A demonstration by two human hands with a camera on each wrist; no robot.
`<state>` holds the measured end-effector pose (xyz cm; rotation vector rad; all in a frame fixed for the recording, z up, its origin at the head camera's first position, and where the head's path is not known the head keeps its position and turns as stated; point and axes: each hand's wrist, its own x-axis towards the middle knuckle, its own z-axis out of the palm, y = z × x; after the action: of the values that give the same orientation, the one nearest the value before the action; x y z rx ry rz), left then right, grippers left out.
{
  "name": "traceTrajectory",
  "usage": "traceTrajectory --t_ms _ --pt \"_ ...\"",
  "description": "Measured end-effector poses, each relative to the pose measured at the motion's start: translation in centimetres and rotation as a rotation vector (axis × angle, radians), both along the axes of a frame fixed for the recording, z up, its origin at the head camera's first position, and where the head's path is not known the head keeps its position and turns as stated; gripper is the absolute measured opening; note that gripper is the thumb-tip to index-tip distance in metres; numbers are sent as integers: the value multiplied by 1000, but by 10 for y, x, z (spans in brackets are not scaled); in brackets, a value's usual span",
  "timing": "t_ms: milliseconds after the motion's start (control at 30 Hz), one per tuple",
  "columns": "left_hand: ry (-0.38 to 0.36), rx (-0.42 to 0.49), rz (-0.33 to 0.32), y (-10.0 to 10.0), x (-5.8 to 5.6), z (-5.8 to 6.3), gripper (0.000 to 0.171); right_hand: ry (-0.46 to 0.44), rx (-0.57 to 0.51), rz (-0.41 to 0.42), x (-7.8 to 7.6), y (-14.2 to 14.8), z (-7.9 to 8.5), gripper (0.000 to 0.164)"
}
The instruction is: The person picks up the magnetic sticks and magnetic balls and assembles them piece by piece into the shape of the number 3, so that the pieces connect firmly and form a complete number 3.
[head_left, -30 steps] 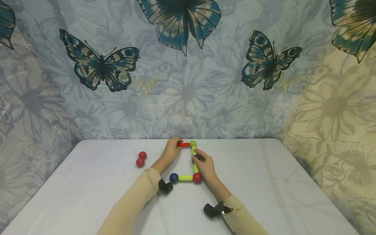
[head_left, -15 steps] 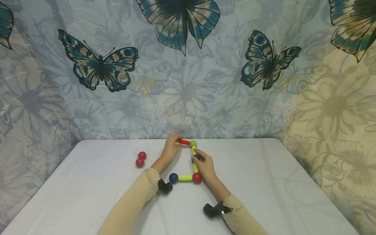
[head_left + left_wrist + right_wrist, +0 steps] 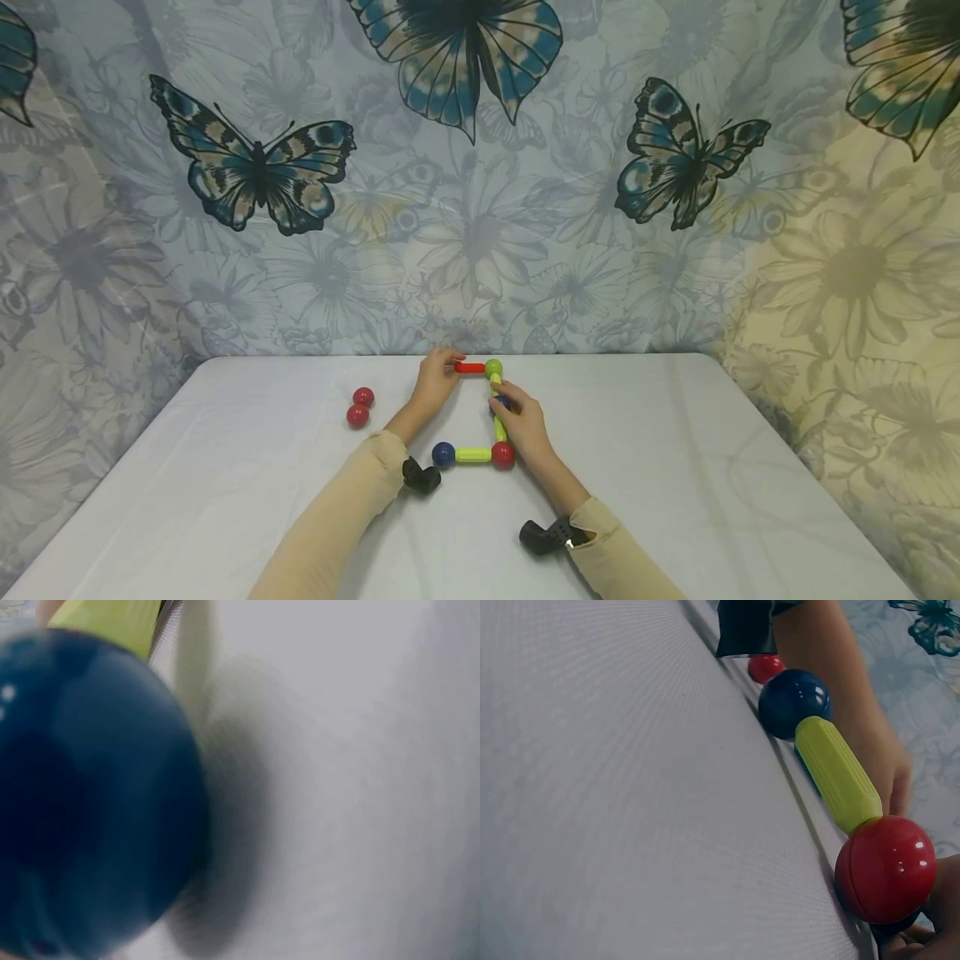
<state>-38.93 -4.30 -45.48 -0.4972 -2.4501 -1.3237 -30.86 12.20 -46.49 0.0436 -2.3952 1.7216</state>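
Observation:
A chain of rods and balls lies on the white table. My left hand pinches the free left end of a red rod, whose right end meets a green ball. From there a yellow-green rod runs to a blue ball, which my right hand grips, partly hiding it. Another yellow-green rod continues to a red ball. A third yellow-green rod joins that ball to a second blue ball, large in the left wrist view.
Two loose red balls sit together left of my left hand. Black wrist cameras are strapped near both sleeves. A butterfly-patterned cloth stands behind the table's far edge.
My left hand rose slightly, tilting the red rod's left end up, then came back down, so the rod is about level now. My right hand has stayed in place.

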Motion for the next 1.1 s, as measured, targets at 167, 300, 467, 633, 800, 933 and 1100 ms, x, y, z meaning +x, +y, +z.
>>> traceTrajectory --t_ms 167,300,467,633,800,933,1100 --pt "-22 -32 0 0 1 0 32 -7 -3 -1 0 0 -1 37" --pt "-58 -57 0 0 1 -1 29 -15 -16 -1 -1 -1 -1 43" --pt "-85 -73 -5 0 1 -2 27 -22 -14 -3 0 -1 0 45" --pt "-87 -77 -4 0 1 -2 28 -52 -18 -13 -1 -2 -1 46" --pt "-63 -92 -1 -1 3 -1 31 -60 -19 -15 -1 -2 0 47" --pt "-29 -103 -17 -6 6 1 33 -57 -25 -16 0 -2 0 48" --pt "-67 -105 -42 -15 10 3 39 -60 -50 -23 -1 -1 -1 49"
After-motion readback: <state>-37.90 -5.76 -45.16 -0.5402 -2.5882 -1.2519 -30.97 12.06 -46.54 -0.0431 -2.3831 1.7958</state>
